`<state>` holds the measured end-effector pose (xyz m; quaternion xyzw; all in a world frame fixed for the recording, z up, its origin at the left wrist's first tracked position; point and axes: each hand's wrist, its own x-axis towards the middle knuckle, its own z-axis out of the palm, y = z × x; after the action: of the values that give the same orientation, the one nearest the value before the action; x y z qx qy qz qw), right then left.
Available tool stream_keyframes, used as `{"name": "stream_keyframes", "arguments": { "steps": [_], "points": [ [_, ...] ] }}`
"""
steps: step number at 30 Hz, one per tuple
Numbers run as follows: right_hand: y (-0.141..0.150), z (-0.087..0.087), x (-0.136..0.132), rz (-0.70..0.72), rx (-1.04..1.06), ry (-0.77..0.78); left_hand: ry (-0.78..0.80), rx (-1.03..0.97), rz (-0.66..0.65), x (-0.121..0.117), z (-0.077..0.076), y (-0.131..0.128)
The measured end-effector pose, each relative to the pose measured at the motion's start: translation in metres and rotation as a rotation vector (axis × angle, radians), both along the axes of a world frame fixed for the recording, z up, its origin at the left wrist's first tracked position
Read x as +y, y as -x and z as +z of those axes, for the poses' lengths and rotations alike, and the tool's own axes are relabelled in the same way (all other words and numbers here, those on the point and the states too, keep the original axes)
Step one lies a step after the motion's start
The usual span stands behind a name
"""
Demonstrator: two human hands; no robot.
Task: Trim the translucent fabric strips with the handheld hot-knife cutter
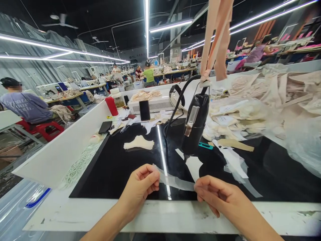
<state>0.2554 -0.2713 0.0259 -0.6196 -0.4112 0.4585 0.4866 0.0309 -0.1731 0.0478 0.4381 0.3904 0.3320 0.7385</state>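
A thin, translucent white strip of material (178, 180) is stretched in a shallow curve between my hands, above the black work surface (100, 177). My left hand (142, 182) pinches its left end between thumb and fingers. At the other end, my right hand (215, 192) grips it with the fingertips. Just beyond the strip hangs a black corded hand-held tool (195, 124), its narrow tip pointing down over a white cut piece (194, 167). Farther left lies a cream shaped fabric piece (138, 143).
Peach fabric strips (218, 36) suspend the tool. A phone (144, 110), a red container (111, 106) and paper scraps stand or lie at the back. Fabric piles (276, 90) and clear plastic (304, 137) crowd the right. Green elastic cords (81, 165) lie left. Several people work beyond.
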Motion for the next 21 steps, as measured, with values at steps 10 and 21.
{"name": "stream_keyframes", "arguments": {
  "steps": [10, 21],
  "points": [
    [0.008, 0.000, 0.008, 0.021, 0.160, 0.088, 0.016, 0.012, 0.024, 0.004, -0.002, 0.014],
    [0.015, 0.001, 0.007, 0.083, 0.435, 0.160, 0.092, -0.040, 0.093, 0.005, -0.006, 0.018]
  ]
}}
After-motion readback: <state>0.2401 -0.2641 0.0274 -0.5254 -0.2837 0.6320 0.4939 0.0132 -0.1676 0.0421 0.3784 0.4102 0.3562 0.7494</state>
